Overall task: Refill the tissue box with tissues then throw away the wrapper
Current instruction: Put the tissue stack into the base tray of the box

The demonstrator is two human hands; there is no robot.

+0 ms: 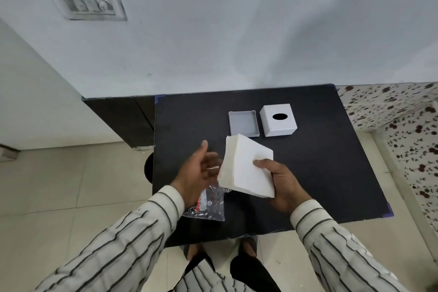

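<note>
My right hand (282, 185) grips a thick stack of white tissues (244, 166), held tilted above the black table (331, 173). My left hand (199, 170) is spread beside the stack's left edge, fingers apart. A clear plastic wrapper (208, 204) with red and white print hangs just under the left hand; whether the fingers pinch it is hidden. Farther back stands the white tissue box cover (278, 120) with a dark oval slot on top. Its shallow grey base tray (243, 124) lies open just left of it.
The table stands against a pale wall (237, 42). A dark cabinet (123, 118) is at the left, a floral-patterned surface (407, 125) at the right. Tiled floor (71, 185) and my feet show below the near table edge.
</note>
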